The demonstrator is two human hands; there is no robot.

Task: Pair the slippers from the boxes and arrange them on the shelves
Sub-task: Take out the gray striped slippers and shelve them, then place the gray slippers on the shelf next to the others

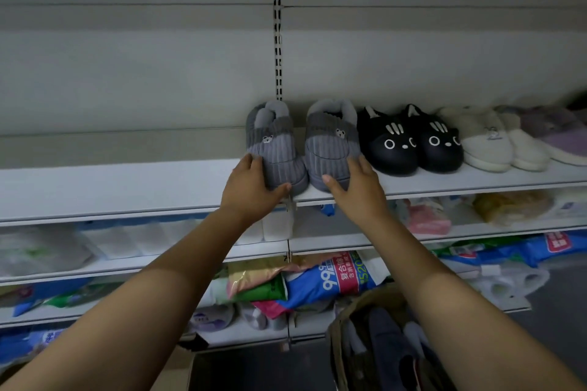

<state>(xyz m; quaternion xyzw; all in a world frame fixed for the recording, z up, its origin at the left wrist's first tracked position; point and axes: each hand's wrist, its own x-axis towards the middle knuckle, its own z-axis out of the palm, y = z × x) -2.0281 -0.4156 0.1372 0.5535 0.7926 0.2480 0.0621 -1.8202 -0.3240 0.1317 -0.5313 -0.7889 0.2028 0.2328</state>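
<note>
**A:** ok so the closest thing to the cam is two bare forearms, left forearm (143, 295) and right forearm (460, 295), both stretched up toward the shelving. what are the hands doing?

**B:** each one's got a slipper. the left hand (251, 184) grips the toe end of the left grey slipper (276, 143), thumb across the front, fingers round its outer side. the right hand (355, 182) does the same on the right grey slipper (330, 143), thumb on the toe, fingers along the far side. the hands are apart, one shoe each.

**A:** and where are the slippers exactly?

**B:** both are soles down on the white shelf (127, 187), toes toward the camera, right at the front edge. they're side by side with a thin gap between them, below the slotted upright rail (278, 41). ribbed grey, little bear face on each.

**A:** anything next to them?

**B:** yeah, just beside the right grey one sits a black cat-face pair (390, 146), then a cream fluffy pair (486, 143), then a purple slipper (562, 133) at the frame edge. the shelves below hold packets, like a blue and pink bag (343, 276). bottom right there's a brown box (359, 298) with dark slippers inside, can't tell how many.
</note>
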